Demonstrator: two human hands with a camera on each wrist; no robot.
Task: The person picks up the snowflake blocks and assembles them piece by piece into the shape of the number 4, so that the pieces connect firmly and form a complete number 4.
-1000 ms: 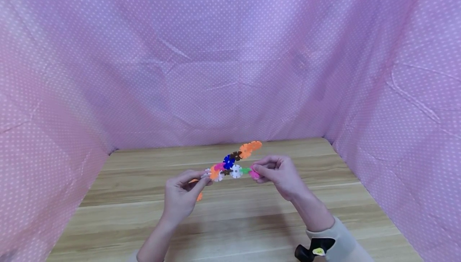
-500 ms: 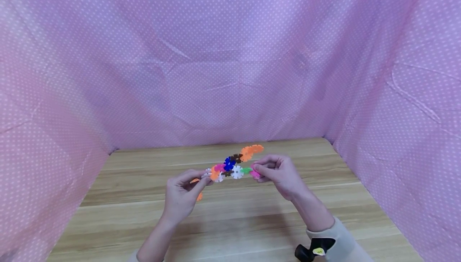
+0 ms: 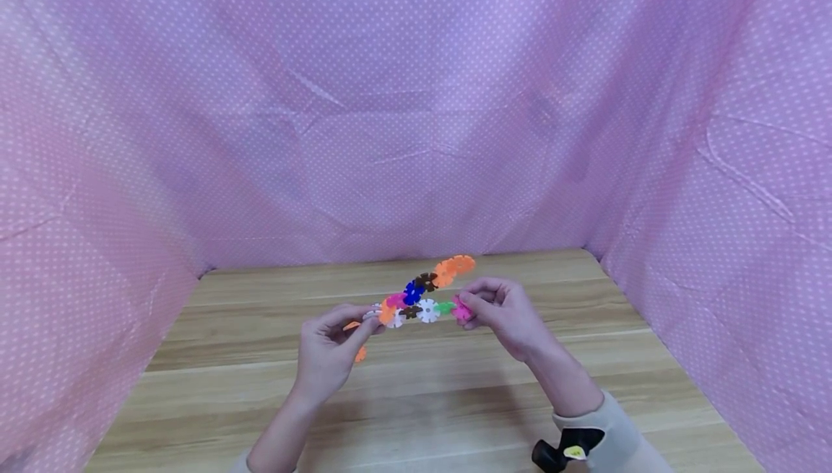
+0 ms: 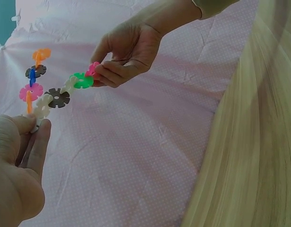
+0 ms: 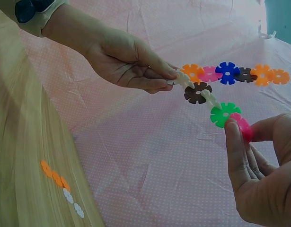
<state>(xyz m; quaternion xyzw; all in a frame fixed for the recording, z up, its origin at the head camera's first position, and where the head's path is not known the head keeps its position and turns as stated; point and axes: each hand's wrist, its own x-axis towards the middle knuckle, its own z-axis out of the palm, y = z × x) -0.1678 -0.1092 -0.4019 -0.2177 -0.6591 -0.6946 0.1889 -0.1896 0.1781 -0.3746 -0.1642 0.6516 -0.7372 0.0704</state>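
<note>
Snowflake-shaped plastic discs, slotted together, form a chain with two branches. My left hand pinches a white disc where the branches meet. One branch slants up and away through an orange, a pink and a blue disc, a brown one, then orange discs at its tip. The other spans toward my right hand through a brown disc, a white disc and a green disc. At that end my right thumb and fingers pinch a pink disc. Both hands hold the chain above the table.
Several orange discs and white discs lie in a row on the wooden table, partly behind my left hand in the head view. Pink dotted cloth encloses the back and sides.
The orange-tipped branch has dipped a little, then risen again. The pink disc in my right fingers has turned slightly, showing more of its face. Both hands keep nearly the same place.
</note>
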